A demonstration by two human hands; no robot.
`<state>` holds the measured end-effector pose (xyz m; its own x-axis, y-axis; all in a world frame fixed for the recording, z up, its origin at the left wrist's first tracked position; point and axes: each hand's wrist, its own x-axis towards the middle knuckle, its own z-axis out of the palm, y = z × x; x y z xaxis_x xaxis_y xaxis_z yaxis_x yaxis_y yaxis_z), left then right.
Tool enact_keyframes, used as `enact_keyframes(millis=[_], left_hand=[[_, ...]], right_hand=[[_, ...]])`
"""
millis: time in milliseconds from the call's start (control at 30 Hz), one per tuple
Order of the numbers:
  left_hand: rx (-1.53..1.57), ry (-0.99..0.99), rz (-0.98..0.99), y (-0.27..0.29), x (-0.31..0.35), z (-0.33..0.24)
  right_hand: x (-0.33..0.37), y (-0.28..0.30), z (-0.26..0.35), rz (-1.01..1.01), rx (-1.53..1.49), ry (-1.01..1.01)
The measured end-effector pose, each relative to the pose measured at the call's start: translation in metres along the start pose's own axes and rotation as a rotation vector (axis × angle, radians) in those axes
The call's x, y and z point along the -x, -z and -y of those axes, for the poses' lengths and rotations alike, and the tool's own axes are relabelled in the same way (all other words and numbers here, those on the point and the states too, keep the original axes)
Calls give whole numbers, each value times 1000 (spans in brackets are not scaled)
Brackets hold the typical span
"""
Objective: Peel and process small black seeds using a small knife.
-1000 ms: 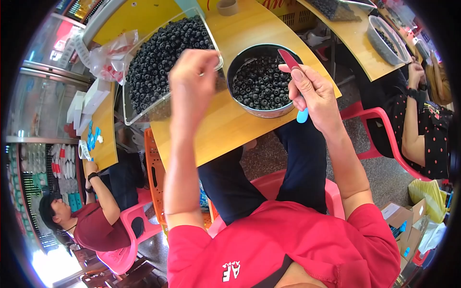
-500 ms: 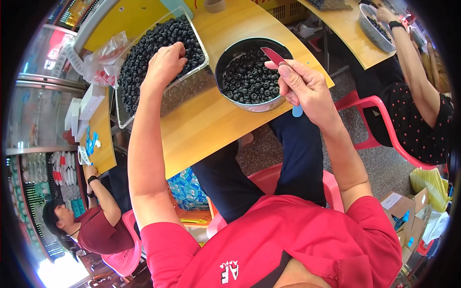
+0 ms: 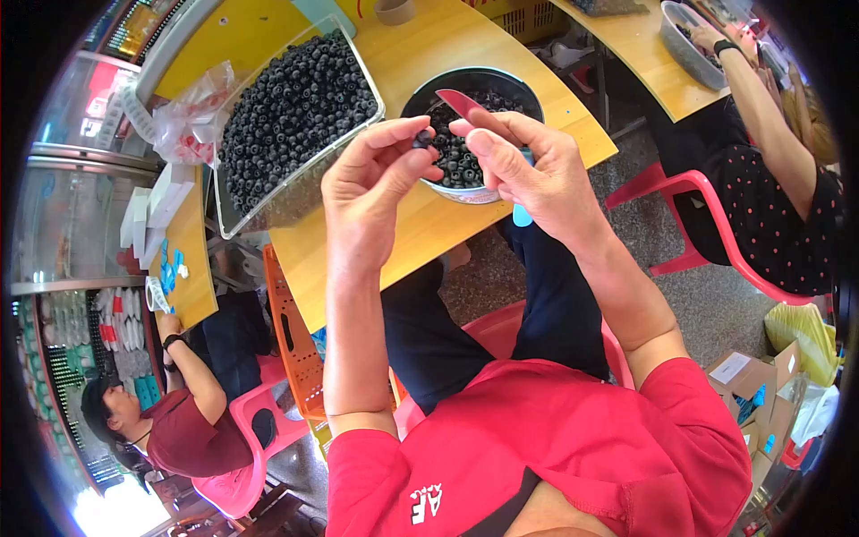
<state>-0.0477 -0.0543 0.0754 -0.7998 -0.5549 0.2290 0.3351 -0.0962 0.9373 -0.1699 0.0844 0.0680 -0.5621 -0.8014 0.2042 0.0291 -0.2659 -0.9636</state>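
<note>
My left hand (image 3: 371,183) pinches one small black round piece (image 3: 422,140) between thumb and fingertips. Close beside it, my right hand (image 3: 541,174) grips a small knife (image 3: 458,103) with a red blade pointing up and left; its blue handle end shows below the fist. Beneath the hands stands a round dark-lined tin (image 3: 488,82), partly hidden, holding many similar black pieces (image 3: 461,170). To the left, a clear rectangular bin (image 3: 217,192) is heaped with black pieces (image 3: 295,107), each round with a ring-like opening.
Both containers stand on a wooden table (image 3: 358,259). A tape roll (image 3: 396,11) lies at its far side, a plastic bag (image 3: 192,116) left of the bin. An orange crate (image 3: 291,340) stands below. Co-workers sit left and right on pink chairs (image 3: 707,206).
My left hand has come from the heap in the bin to beside my right hand, now with a black piece in its fingertips. The knife has shifted left over the tin.
</note>
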Motion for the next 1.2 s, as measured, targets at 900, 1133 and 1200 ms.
enact_keyframes(millis=[900, 1133, 1200], left_hand=[[-583, -441, -125, -19, 24, 39], [-329, -335, -100, -14, 22, 39], [-330, -338, -100, -11, 23, 42]], right_hand=[[5, -5, -19, 103, -380, -249], [2, -9, -17, 76, -324, -249], [0, -13, -13, 57, -294, -256]])
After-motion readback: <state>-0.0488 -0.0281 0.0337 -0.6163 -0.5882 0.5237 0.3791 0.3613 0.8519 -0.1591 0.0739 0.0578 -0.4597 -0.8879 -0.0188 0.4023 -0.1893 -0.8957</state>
